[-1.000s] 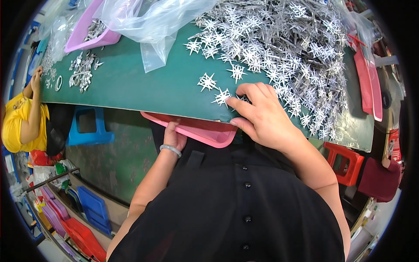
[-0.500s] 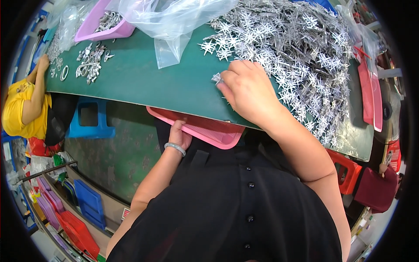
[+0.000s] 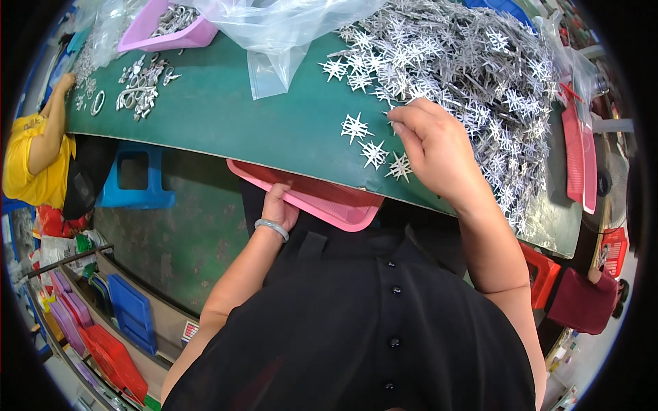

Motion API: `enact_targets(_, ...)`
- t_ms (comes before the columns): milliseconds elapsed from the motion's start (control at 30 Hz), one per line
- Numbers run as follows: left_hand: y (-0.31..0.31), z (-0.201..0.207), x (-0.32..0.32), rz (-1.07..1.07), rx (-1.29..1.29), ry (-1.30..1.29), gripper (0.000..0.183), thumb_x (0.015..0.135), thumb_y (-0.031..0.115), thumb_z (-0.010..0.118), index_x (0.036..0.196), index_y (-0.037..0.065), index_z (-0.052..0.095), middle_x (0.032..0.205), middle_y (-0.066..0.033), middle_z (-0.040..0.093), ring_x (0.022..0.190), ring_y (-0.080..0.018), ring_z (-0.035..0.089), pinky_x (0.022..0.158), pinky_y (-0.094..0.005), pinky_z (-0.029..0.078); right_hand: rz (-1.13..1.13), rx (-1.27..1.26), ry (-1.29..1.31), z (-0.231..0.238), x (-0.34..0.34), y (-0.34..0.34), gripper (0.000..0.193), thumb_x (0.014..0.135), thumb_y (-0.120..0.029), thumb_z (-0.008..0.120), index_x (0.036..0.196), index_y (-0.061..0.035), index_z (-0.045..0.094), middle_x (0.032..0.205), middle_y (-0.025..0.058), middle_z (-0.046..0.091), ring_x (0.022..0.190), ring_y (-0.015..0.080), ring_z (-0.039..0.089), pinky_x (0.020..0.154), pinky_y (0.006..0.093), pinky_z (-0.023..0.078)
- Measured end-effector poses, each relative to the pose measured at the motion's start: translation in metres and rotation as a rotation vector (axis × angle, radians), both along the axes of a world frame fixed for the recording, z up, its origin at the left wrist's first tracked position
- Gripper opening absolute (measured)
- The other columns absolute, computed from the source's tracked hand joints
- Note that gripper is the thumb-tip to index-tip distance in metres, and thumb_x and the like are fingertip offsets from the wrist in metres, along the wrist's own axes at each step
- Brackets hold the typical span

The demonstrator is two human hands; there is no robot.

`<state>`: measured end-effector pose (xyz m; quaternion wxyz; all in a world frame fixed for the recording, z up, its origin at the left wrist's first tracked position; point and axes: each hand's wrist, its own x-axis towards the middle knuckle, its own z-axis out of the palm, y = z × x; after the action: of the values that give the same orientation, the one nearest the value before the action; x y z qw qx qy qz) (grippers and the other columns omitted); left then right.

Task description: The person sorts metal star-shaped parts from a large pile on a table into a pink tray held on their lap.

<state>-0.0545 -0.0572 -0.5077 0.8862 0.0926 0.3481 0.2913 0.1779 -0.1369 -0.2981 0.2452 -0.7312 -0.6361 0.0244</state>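
A large heap of silver, spiky star-shaped metal pieces [image 3: 452,55] covers the right part of the green table [image 3: 233,116]. Three loose stars [image 3: 374,154] lie flat between the heap and the table's near edge. Over the heap's left edge, my right hand [image 3: 435,140] has thumb and fingers pinched together. Silver points of a star-shaped piece [image 3: 389,113] poke out at the fingertips; my fingers hide most of it. Below the table edge, my left hand [image 3: 282,207] grips the rim of a pink plastic tray [image 3: 336,209], partly hidden under the tabletop.
A clear plastic bag [image 3: 274,61] and a lilac bin of metal parts [image 3: 168,41] stand at the far side. Small metal parts [image 3: 140,92] lie at left. A person in yellow [image 3: 41,157] sits by a blue stool [image 3: 140,178]. A pink basket [image 3: 579,157] is at right.
My right hand has moved right, to the heap's edge. The star formerly at its fingertips now lies on the table, and more loose stars are uncovered. My left hand still holds the tray.
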Motion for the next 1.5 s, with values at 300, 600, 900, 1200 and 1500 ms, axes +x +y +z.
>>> enact_targets(300, 0.0, 0.001, 0.003, 0.001, 0.017, 0.017, 0.033, 0.073, 0.004, 0.049, 0.106, 0.002, 0.05, 0.106, -0.007, 0.055, 0.103, -0.0232, 0.05, 0.097, -0.0374, 0.036, 0.137, -0.087, -0.077, -0.001, -0.012, -0.011, 0.027, 0.066, -0.02, 0.07, 0.084, -0.0019, 0.061, 0.08, 0.0104, 0.054, 0.08, 0.029, 0.054, 0.073, 0.0376, 0.043)
enact_targets(600, 0.002, -0.004, -0.001, -0.005, 0.022, 0.094, 0.031, 0.072, 0.009, 0.049, 0.102, 0.003, 0.053, 0.105, -0.0092, 0.057, 0.105, -0.0283, 0.05, 0.096, -0.0438, 0.038, 0.101, -0.12, -0.014, 0.013, 0.007, -0.036, 0.024, 0.067, -0.007, 0.065, 0.09, -0.0022, 0.059, 0.083, 0.0105, 0.053, 0.082, 0.0288, 0.053, 0.073, 0.0378, 0.041)
enact_targets(900, 0.001, -0.005, 0.001, 0.01, 0.031, 0.108, 0.03, 0.071, 0.008, 0.049, 0.1, 0.003, 0.053, 0.107, -0.0096, 0.056, 0.106, -0.0281, 0.049, 0.097, -0.0443, 0.037, 0.11, -0.167, -0.051, 0.008, 0.001, -0.044, 0.031, 0.068, -0.016, 0.068, 0.095, -0.0037, 0.058, 0.086, 0.008, 0.051, 0.085, 0.025, 0.05, 0.076, 0.0358, 0.037)
enact_targets(1200, 0.002, -0.009, -0.001, -0.004, 0.031, 0.105, 0.036, 0.071, 0.009, 0.048, 0.106, 0.002, 0.051, 0.111, -0.0114, 0.054, 0.109, -0.0294, 0.048, 0.099, -0.0447, 0.035, 0.119, -0.204, 0.079, 0.007, 0.009, -0.043, 0.015, 0.077, -0.007, 0.056, 0.09, -0.0006, 0.059, 0.081, 0.012, 0.056, 0.076, 0.0313, 0.055, 0.068, 0.0391, 0.045)
enact_targets(1500, 0.002, -0.006, 0.001, -0.015, 0.036, 0.084, 0.035, 0.071, 0.01, 0.049, 0.106, 0.002, 0.051, 0.111, -0.0111, 0.054, 0.108, -0.0288, 0.049, 0.098, -0.0436, 0.036, -0.008, -0.055, 0.057, 0.009, 0.013, -0.054, 0.019, 0.074, -0.005, 0.057, 0.092, 0.0002, 0.059, 0.079, 0.0132, 0.055, 0.076, 0.032, 0.055, 0.069, 0.0389, 0.045)
